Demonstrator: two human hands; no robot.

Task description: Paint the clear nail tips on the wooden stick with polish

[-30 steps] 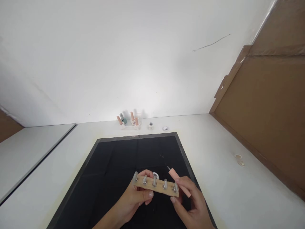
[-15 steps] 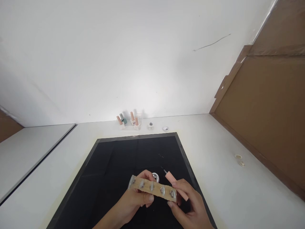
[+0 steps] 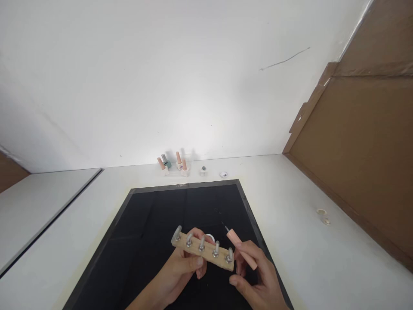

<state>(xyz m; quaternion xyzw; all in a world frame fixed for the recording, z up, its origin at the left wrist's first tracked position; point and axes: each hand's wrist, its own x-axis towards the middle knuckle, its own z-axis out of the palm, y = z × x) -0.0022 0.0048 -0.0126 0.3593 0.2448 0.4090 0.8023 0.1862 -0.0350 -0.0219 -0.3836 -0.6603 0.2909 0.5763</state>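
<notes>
A tan strip carries several upright nail tips on round metal bases, tilted down toward the right. My left hand grips this strip from below and behind, its thumb on the front edge. Partly hidden behind the strip is a small round white item. In my right hand is a pink brush handle, held between the fingers with its thin brush pointing up and left. The right thumb is apart from the strip's right end.
A black mat with grey edges lies under my hands. Behind it stand several polish bottles, a small jar and a small dish. Two small round items lie at right, near a cardboard panel.
The strip has turned so its nail tips stand upright and has shifted slightly left. My right thumb has come away from its end, and the brush has moved slightly right.
</notes>
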